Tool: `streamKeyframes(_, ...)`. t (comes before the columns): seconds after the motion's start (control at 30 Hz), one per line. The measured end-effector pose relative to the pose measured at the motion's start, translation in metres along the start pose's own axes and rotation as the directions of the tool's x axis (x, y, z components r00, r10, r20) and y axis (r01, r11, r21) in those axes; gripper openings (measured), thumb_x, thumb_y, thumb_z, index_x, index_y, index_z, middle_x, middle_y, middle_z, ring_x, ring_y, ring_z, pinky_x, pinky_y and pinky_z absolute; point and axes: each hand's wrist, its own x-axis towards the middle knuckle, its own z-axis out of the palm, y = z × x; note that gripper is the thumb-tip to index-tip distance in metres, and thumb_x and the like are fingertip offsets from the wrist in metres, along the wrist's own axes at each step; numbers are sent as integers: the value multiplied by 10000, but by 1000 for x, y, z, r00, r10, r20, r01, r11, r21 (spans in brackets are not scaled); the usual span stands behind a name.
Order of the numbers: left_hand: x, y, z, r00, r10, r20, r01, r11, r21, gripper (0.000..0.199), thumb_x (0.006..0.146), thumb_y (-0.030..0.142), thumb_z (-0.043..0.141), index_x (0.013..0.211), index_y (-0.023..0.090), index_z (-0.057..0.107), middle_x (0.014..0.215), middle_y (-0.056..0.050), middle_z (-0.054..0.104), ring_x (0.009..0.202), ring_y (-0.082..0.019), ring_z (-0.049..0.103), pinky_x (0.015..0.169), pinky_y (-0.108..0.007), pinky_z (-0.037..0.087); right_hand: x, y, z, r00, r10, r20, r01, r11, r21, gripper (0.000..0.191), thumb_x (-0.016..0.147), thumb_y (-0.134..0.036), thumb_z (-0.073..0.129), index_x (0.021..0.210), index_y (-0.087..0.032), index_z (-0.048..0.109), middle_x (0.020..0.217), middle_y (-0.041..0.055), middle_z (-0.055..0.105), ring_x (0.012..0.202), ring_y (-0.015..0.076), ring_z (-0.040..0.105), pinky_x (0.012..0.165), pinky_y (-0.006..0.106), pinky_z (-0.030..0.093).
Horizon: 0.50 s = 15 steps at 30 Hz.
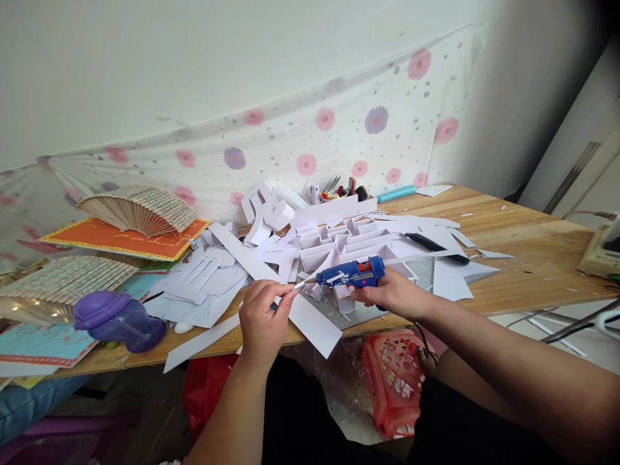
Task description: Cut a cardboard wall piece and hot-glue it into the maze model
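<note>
Right grip (387, 292): wrapped around blue glue gun (351, 273)
Left grip (264, 316): pinching white piece (299, 285) at gun's tip
White box (334, 212): assorted tools (345, 187) inside, far across counter (513, 248)

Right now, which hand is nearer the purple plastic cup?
Left. The left hand is right of the purple plastic cup, beyond white paper; the right hand, holding the blue plastic glue gun, is farther right.

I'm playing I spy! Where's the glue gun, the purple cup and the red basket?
Glue gun (349, 274): head view, on its blue body.
Purple cup (130, 325): head view, on its side.
Red basket (388, 408): head view, on its wall.
</note>
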Motion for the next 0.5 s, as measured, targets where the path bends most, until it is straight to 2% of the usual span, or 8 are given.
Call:
streamKeyframes(0.3,0,-1,-3,999,-44,-17,43,999,-25,55,791,144,675,783,197,661,754,-6,646,758,-151,601,723,-291,469,1,0,-3,996,82,-45,-83,996,-22,200,612,-341,628,714,-183,560,626,-6,507,580,130,458,558,282,398)
streamKeyframes(0.5,-2,-9,-5,980,-200,-11,198,975,-105,36,801,194,664,767,200,655,756,5,637,748,-139,591,722,-267,450,0,-3,-5,992,111,-60,-113,993,-27,219,607,-356,626,700,-186,524,607,-18,482,562,121,446,532,271,373)
